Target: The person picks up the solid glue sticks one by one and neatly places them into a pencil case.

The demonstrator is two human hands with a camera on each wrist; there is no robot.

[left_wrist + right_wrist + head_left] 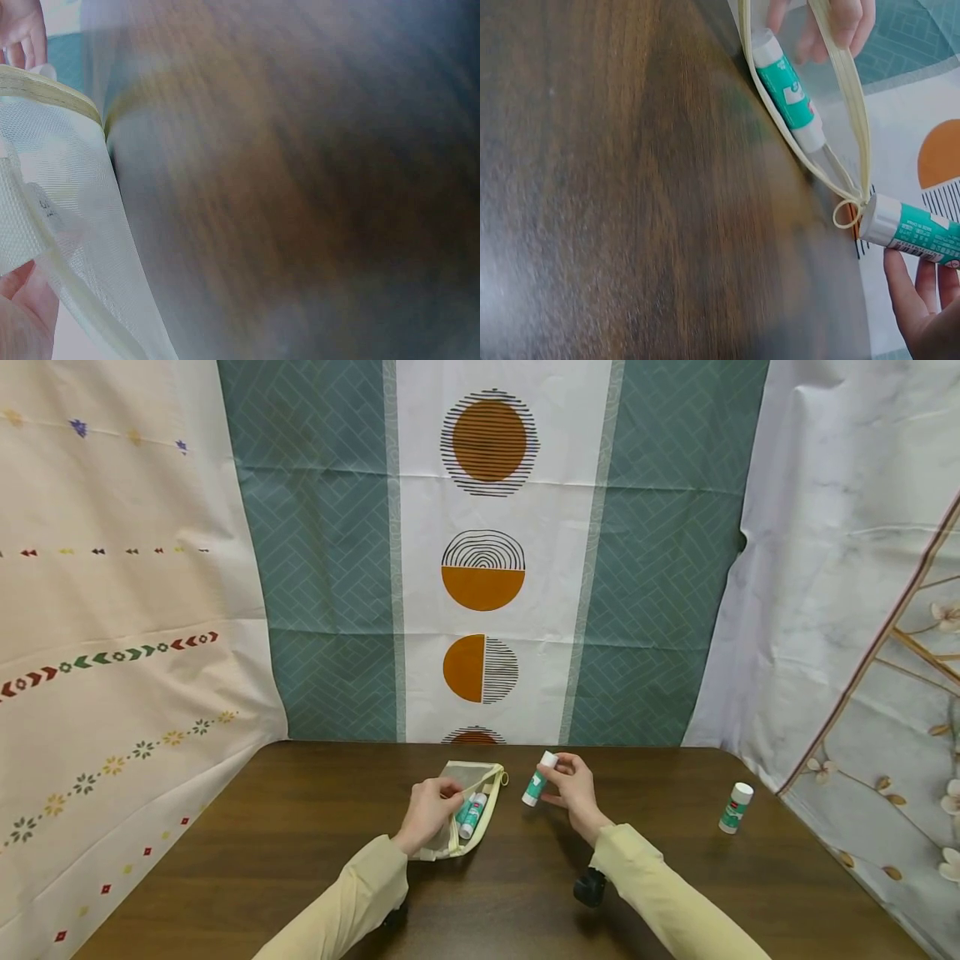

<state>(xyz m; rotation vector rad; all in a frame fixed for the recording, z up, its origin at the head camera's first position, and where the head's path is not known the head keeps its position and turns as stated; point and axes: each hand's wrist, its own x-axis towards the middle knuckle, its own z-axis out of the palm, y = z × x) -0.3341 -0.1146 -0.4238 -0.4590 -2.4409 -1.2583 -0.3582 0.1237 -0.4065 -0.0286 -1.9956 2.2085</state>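
My left hand [432, 810] pinches the upper edge of a pale yellow mesh zip pouch [487, 814], whose mouth gapes. Inside the pouch lie glue sticks [472, 816], green and white; one shows plainly in the right wrist view [787, 90]. To the right of the pouch, my right hand [573, 789] holds another glue stick [539, 779] between thumb and fingers, tilted and raised over the table. In the left wrist view, the mesh [67, 165] fills the left side, with some left-hand fingers [30, 307] below it.
One more glue stick [736, 808] stands upright at the right of the brown wooden table [300, 843]. Patterned cloths [322, 568] hang behind the table and at both sides. A ring pull [847, 214] hangs at the pouch's zip end.
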